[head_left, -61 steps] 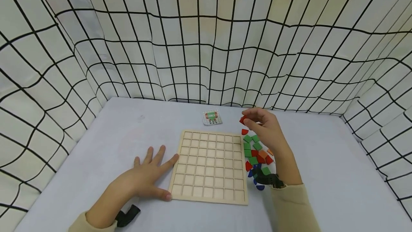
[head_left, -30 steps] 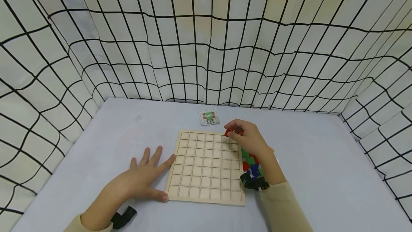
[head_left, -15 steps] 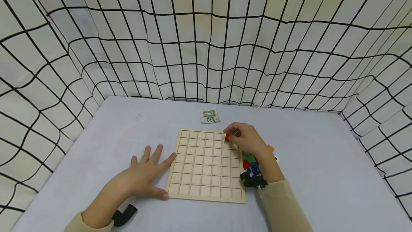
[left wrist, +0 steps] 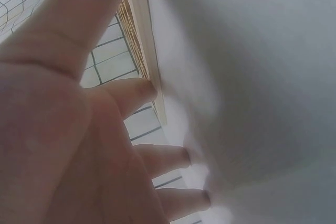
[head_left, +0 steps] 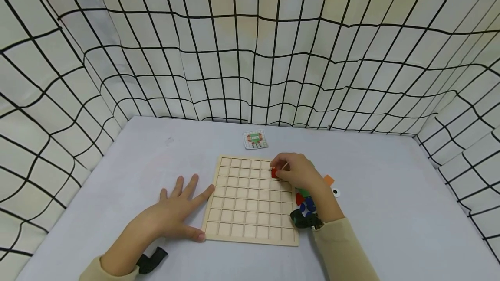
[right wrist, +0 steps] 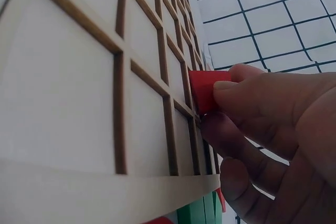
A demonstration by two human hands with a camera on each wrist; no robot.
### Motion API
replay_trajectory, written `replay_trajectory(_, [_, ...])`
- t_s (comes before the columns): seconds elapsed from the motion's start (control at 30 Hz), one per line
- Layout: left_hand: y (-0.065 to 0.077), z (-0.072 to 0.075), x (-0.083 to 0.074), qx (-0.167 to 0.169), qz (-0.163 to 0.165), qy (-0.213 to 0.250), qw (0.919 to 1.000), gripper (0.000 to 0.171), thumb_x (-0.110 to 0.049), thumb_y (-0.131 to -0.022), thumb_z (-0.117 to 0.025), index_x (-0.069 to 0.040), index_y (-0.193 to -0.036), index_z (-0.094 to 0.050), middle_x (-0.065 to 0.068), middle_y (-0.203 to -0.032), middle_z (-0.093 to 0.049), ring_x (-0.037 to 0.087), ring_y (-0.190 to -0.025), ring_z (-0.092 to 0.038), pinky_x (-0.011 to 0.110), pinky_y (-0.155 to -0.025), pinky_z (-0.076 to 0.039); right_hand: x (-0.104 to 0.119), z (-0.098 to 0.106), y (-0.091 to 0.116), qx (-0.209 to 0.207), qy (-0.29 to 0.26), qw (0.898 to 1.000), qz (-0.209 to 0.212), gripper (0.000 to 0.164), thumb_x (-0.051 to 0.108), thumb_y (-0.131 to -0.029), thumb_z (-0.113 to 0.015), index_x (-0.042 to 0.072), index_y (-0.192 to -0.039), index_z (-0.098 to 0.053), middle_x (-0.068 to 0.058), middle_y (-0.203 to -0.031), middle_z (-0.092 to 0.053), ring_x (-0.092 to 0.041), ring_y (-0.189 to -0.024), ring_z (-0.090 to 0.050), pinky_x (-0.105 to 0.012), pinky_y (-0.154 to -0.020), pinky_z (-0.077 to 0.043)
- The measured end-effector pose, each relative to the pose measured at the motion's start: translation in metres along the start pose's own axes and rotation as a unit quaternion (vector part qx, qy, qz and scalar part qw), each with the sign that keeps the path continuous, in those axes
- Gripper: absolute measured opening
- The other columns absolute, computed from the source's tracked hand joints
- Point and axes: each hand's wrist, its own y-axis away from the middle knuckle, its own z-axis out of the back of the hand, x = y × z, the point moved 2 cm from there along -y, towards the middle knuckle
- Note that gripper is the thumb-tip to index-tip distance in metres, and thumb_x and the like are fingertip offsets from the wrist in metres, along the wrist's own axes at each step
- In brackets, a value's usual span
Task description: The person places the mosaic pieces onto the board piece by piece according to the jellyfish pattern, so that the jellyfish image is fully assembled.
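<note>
My right hand [head_left: 297,171] pinches a small red block [right wrist: 206,88] between thumb and fingers. The block is tilted with its lower edge at a cell near the far right of the wooden grid board [head_left: 250,237]. The left hand [head_left: 177,216] lies with its fingers spread on the table, thumb and index fingertip against the board's left edge. In the left wrist view, that board edge [left wrist: 144,35] runs past the thumb and index fingertip. The visible cells of the board hold no blocks.
Loose green, red and blue pieces [head_left: 308,204] lie right of the board, partly under the right wrist. An orange piece [head_left: 328,180] and a white eye disc [head_left: 336,192] lie beyond them. A picture card [head_left: 255,139] sits behind the board. Black-lined netting [head_left: 250,64] surrounds the table.
My right hand has brought the red block from beyond the board's right edge leftward onto the board, then slightly nearer to me. The left hand stays in place at the left edge.
</note>
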Motion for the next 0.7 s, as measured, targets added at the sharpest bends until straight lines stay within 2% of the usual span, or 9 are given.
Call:
replay_trajectory(0.37, [-0.0006,0.0,-0.0004,-0.002,0.002,0.003,1.0,0.116,-0.074,-0.063,-0.074,-0.029,-0.159,-0.027,0.028,-0.164,-0.009,0.061,-0.144,-0.002,0.086,-0.098,-0.009,0.0027,-0.0034,0.0009,-0.003,0.027,1.0,-0.006,0.009,0.013,-0.092,-0.071,0.021,-0.096,-0.07,0.008,-0.086,-0.065,-0.012,-0.08,-0.059,-0.032,-0.074,-0.05])
replay_trajectory(0.7, [-0.0005,-0.001,0.0012,0.005,-0.002,0.008,1.0,0.117,-0.078,-0.063,-0.07,-0.03,-0.159,-0.025,0.027,-0.164,-0.006,0.061,-0.145,-0.001,0.085,-0.098,-0.009,0.0055,-0.0058,0.0032,0.005,0.063,0.998,-0.027,0.016,0.016,-0.093,-0.069,0.019,-0.108,-0.073,0.006,-0.085,-0.063,-0.013,-0.075,-0.055,-0.029,-0.066,-0.048])
